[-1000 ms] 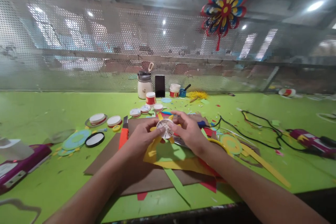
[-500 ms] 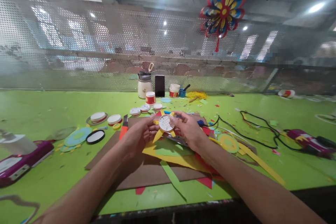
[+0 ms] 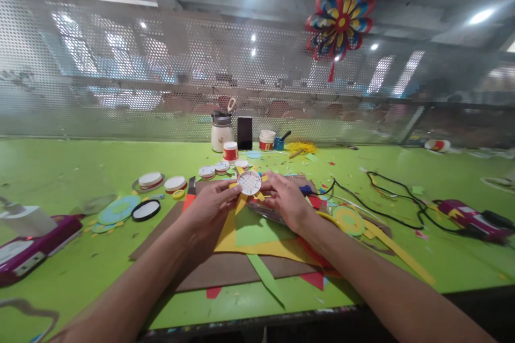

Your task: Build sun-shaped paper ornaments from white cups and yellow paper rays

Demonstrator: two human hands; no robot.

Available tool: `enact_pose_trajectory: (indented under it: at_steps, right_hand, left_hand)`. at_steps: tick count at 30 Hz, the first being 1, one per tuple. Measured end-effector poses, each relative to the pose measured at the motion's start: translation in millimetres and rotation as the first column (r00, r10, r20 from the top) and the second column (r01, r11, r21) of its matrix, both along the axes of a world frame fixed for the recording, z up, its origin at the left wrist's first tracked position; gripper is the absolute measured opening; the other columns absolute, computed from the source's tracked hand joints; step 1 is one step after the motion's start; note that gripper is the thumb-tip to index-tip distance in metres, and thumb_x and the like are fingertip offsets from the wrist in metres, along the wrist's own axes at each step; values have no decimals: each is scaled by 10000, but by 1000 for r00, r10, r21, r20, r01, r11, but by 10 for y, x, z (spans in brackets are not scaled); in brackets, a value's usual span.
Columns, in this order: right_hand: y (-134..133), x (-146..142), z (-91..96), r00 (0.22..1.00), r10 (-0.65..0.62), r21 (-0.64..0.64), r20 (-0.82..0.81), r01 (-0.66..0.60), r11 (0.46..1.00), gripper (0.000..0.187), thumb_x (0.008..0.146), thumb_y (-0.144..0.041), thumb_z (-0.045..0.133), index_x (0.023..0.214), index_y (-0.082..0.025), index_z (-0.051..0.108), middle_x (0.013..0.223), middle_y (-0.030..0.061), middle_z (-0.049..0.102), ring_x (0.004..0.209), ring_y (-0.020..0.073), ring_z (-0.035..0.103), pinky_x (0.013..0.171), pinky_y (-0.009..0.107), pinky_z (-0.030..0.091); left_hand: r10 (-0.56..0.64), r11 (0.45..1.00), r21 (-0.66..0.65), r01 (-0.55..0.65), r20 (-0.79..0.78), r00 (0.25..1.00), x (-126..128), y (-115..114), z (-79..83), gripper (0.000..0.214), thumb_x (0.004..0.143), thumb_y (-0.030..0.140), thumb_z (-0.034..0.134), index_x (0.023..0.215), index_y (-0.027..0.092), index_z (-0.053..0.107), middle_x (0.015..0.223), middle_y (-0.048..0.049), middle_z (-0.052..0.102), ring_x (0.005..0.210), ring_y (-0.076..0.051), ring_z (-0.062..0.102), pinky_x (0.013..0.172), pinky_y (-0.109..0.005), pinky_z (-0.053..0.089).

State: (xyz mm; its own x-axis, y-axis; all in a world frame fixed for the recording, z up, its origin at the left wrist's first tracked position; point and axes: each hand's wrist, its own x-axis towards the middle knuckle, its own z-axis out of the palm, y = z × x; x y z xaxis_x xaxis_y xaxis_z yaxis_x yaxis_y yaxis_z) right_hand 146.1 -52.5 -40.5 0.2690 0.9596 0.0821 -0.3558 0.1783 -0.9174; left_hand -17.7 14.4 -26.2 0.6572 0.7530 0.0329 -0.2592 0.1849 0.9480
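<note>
A small turtle-like paper craft [image 3: 249,183] is between my hands, with a round white face marked with dark lines and yellow pieces sticking out around it. My left hand [image 3: 215,201] pinches its left edge, the thumb resting on the rim. At the other side, the fingers of my right hand [image 3: 287,198] are curled in against the yellow pieces; their exact grip is partly hidden. Under the hands lie green paper [image 3: 261,231], yellow paper [image 3: 226,240] and a brown board [image 3: 217,270]. An orange-handled cutter [image 3: 191,193] lies beside my left hand.
White lids [image 3: 175,183], a red-and-white cup [image 3: 230,152], a bottle [image 3: 222,134] and a phone [image 3: 244,133] stand beyond. Power strips lie left [image 3: 38,244] and right [image 3: 470,217], with a black cord [image 3: 396,201]. A perforated screen [image 3: 161,75] borders the table.
The craft has shifted slightly left and its white face is more fully visible. My right thumb has drawn back from the face; my left thumb now rests on the rim.
</note>
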Motion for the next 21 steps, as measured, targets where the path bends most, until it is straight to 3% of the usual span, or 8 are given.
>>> enact_pose_trajectory:
  at_steps: [9, 15, 21]
  right_hand:
    - [-41, -115, -48, 998, 15, -115, 63, -7, 993, 496, 668, -566, 747, 921, -151, 648, 729, 32, 653, 665, 137, 624, 636, 274, 511]
    - [-100, -141, -24, 991, 22, -104, 134, -8, 995, 547, 601, -578, 780, 892, -130, 659, 771, 39, 663, 709, 135, 614, 673, 274, 505]
    - [-100, -153, -52, 987, 12, -100, 163, 4, 995, 555, 620, -586, 768, 907, -123, 666, 780, 51, 672, 718, 147, 619, 675, 288, 501]
  left_hand:
    - [177, 984, -21, -176, 83, 981, -25, 68, -1, 234, 782, 181, 701, 1010, 133, 683, 969, -113, 737, 825, -173, 684, 758, -267, 539]
    - [294, 956, -47, -290, 152, 944, -45, 77, 28, 259, 750, 173, 737, 998, 156, 664, 947, -72, 737, 770, -135, 680, 729, -233, 540]
    - [342, 939, -93, -330, 192, 920, -60, 88, 40, 275, 730, 165, 754, 992, 180, 672, 920, -48, 739, 759, -123, 670, 707, -216, 531]
